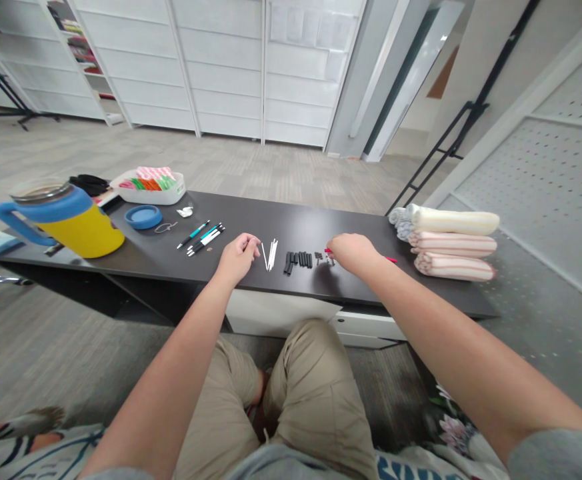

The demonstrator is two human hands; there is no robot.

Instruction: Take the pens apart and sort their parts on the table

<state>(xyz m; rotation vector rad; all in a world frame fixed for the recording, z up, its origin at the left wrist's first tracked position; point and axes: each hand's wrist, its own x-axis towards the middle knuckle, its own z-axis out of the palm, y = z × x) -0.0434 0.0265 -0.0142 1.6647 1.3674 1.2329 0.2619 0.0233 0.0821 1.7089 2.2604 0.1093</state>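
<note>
My left hand (pixel 238 258) is over the desk with thumb and fingers pinched; what they hold, if anything, is hidden. Just right of its fingertips lie several thin white sticks (pixel 273 255), like pen refills. My right hand (pixel 353 252) is closed, fingertips pointing down above the desk. A bit of red shows at its fingertips, and a red stick-like piece (pixel 391 259) sticks out behind the wrist; I cannot tell whether they are one thing. Between the hands are short black tubes (pixel 305 259) in a row and small dark metallic parts (pixel 319 256).
Several pens (pixel 205 239) lie left on the dark desk (pixel 271 217). Beyond them are a blue lid (pixel 143 217), a yellow-and-blue mug (pixel 83 223) and a white tray (pixel 151 195) of colourful packets. Rolled towels (pixel 453 245) are stacked at the right end.
</note>
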